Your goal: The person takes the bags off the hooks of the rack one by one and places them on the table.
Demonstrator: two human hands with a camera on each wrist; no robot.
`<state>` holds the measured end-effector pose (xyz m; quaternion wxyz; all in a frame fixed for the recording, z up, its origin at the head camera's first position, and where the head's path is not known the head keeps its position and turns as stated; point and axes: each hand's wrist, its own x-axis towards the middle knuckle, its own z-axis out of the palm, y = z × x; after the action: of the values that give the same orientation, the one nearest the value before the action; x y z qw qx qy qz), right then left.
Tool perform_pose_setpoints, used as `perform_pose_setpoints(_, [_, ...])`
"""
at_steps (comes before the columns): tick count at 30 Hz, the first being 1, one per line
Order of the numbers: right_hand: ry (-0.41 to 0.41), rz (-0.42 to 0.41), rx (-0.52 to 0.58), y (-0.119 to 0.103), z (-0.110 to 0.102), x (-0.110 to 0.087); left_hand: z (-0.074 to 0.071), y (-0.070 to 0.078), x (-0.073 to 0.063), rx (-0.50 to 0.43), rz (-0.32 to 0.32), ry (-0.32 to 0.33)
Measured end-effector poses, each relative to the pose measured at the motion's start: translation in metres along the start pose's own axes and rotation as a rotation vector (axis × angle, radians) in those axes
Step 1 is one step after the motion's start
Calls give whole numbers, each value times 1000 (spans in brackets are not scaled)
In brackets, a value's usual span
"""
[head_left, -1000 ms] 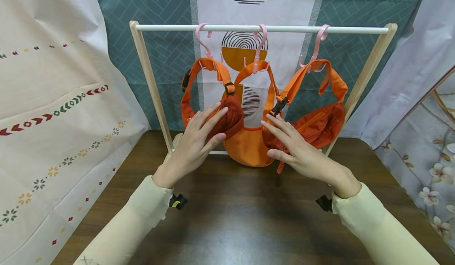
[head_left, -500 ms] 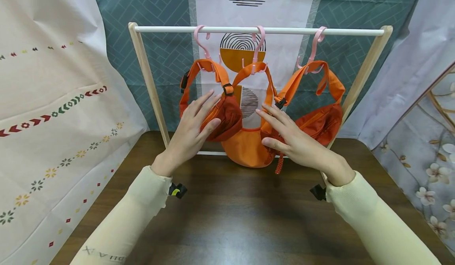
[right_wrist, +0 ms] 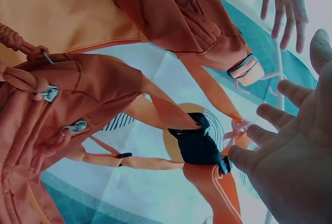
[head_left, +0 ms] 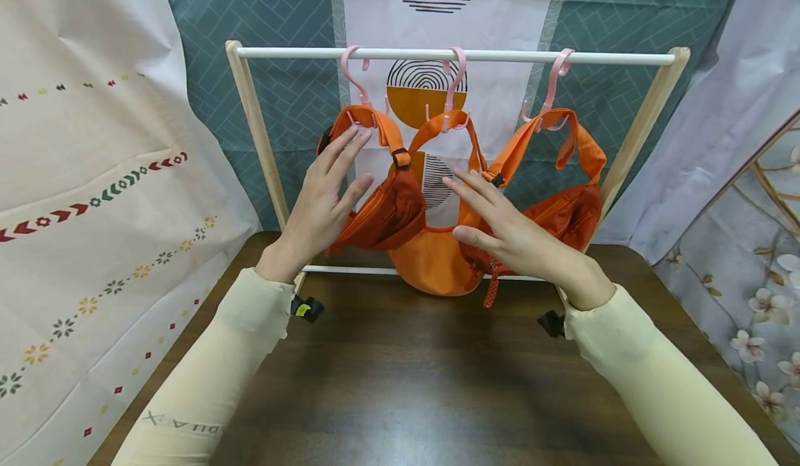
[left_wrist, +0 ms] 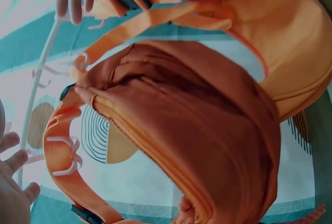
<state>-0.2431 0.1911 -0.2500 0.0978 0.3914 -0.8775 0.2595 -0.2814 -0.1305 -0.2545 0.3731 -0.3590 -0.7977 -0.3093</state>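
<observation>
Dark brown wood makes the tabletop [head_left: 400,383], nearest, with two cream sleeves [head_left: 637,362] stretched over it. Beyond, the left hand [head_left: 319,201] is raised, fingers extended and parted, holding nothing, in front of a rust-red waist bag [head_left: 396,209] at left. The right hand [head_left: 514,233], fingers likewise straight and loose, grips nothing; it overlaps a second rust-red bag [head_left: 569,216] at right, whether touching I cannot tell. Between and behind hangs a plain orange pouch [head_left: 431,264]. All three dangle by orange straps [head_left: 391,134] from pink hooks [head_left: 453,87] on a white rail [head_left: 400,53]. They crowd together, so snagging one could tug its neighbour, and a strap might slip off its open prongs. Farthest is teal-and-white cloth [head_left: 281,7].
</observation>
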Motion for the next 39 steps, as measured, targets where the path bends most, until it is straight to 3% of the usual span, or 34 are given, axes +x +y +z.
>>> perform_pose_setpoints(17, [37, -1, -17, -10, -32, 33, -7, -15, 21, 16, -74, -32])
perform_pose_setpoints(28, [46, 2, -21, -19, -43, 51, -17, -22, 46, 60, -123, -45])
perform_pose_setpoints(33, [49, -4, -29, -19, -43, 59, -22, -23, 56, 94, -114, -43])
perform_pose_setpoints(39, [34, -15, 2, -23, -42, 69, -32, -26, 72, 178, -53, -20])
